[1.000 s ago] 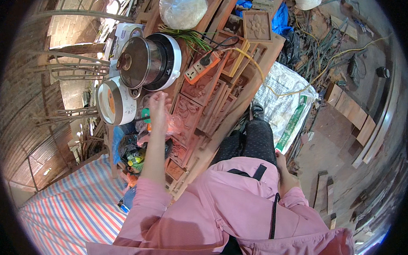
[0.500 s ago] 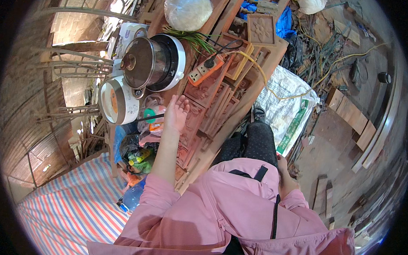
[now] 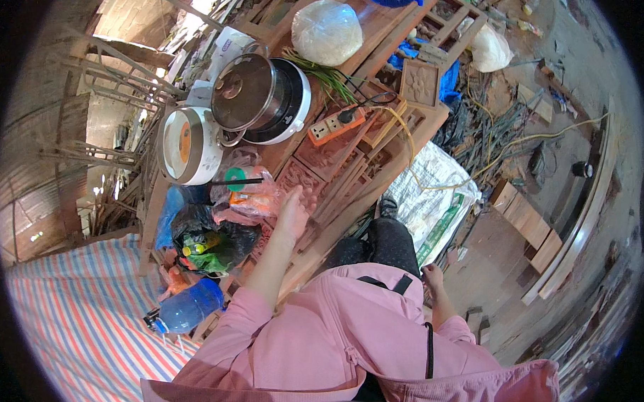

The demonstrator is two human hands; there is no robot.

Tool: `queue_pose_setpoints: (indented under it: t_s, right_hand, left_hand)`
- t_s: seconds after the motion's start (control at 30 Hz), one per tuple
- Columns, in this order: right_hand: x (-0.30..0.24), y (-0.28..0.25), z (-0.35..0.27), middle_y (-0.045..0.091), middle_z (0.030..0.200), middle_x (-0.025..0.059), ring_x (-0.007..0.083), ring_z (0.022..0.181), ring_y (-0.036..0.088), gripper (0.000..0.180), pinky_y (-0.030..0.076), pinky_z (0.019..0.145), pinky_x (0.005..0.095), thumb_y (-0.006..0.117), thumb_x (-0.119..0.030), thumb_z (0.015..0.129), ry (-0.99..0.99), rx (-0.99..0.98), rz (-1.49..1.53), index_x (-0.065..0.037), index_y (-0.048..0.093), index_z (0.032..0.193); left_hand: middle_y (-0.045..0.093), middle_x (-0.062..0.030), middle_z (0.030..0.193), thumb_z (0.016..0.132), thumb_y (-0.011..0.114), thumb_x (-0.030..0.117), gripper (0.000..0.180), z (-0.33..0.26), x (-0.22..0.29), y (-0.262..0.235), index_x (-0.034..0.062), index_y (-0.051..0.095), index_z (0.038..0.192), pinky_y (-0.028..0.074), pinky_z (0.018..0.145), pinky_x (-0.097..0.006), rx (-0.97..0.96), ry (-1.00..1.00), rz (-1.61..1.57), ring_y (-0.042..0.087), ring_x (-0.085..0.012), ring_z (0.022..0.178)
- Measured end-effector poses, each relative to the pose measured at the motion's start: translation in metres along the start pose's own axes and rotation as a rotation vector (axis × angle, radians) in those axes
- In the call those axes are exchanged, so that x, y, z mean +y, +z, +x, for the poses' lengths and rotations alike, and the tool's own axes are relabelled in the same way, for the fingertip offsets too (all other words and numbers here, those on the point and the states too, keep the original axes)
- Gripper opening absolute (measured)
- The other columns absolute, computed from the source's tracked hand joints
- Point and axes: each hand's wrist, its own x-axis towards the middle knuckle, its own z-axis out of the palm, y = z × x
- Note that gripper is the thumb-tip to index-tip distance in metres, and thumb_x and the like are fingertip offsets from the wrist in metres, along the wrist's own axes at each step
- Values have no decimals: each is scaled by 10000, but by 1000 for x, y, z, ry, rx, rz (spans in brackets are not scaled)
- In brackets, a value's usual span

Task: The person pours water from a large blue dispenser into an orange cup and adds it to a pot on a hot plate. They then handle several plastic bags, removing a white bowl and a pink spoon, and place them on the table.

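My left hand (image 3: pixel 293 213) is raised over the carved wooden panels (image 3: pixel 303 178), beside a clear plastic bag (image 3: pixel 255 199) with a green-lidded item and orange packets. Its fingers are apart and nothing shows in them. My right hand (image 3: pixel 433 276) hangs low beside my dark trousers, near the white woven sack (image 3: pixel 425 190); its fingers look loosely curled, with no object visible. Ahead to the left, a lidded pot (image 3: pixel 244 92) sits on a round black-and-white electric cooker (image 3: pixel 290 104). Next to it stands a white rice cooker (image 3: pixel 193 145).
An orange power strip (image 3: pixel 332 127) with a plugged cord lies on the panels. A filled plastic bag (image 3: pixel 328 32) stands farther off. At left are a black bag (image 3: pixel 200 229), a blue water jug (image 3: pixel 190 306) and a striped sheet (image 3: pixel 84 306). Boards (image 3: pixel 527 222) lie on the right floor.
My view has shifted. My left hand has come down from beside the pot toward the panels and clear bag. My right hand has moved out from beside my jacket and shows more fully.
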Motion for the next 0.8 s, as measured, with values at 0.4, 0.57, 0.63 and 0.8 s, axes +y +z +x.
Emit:
queue_pose_setpoints:
  t_s: [0.4, 0.57, 0.63, 0.8]
  right_hand:
    - [-21, 20, -55, 638, 675, 62, 147, 565, 608, 205, 486, 513, 309, 680, -181, 841, -287, 80, -254, 18, 645, 879]
    - [-15, 41, -69, 663, 745, 58, 155, 618, 592, 199, 457, 558, 311, 693, -176, 834, -130, 25, -16, 6, 689, 914]
    - [-2, 52, -64, 665, 761, 45, 145, 622, 585, 209, 451, 560, 302, 689, -174, 837, -199, 71, -162, 5, 687, 945]
    - [39, 86, -50, 721, 862, 130, 241, 817, 689, 362, 520, 732, 373, 698, -337, 795, -295, 111, -305, -19, 688, 968]
  left_hand:
    - [633, -36, 1005, 956, 611, 292, 193, -35, -22, -97, 139, 552, 1058, 501, 735, -331, -131, 23, -112, 617, -186, 886]
    - [646, -46, 1017, 940, 640, 280, 240, -59, -45, -165, 138, 535, 1104, 517, 715, -343, -95, -51, -150, 637, -198, 876]
    - [650, -47, 1006, 939, 641, 283, 234, -66, -55, -194, 139, 543, 1096, 515, 706, -343, -141, -54, -159, 638, -198, 860]
    - [663, -45, 980, 961, 602, 263, 176, -82, -78, -263, 138, 585, 1084, 510, 714, -359, -192, -61, -176, 636, -204, 851]
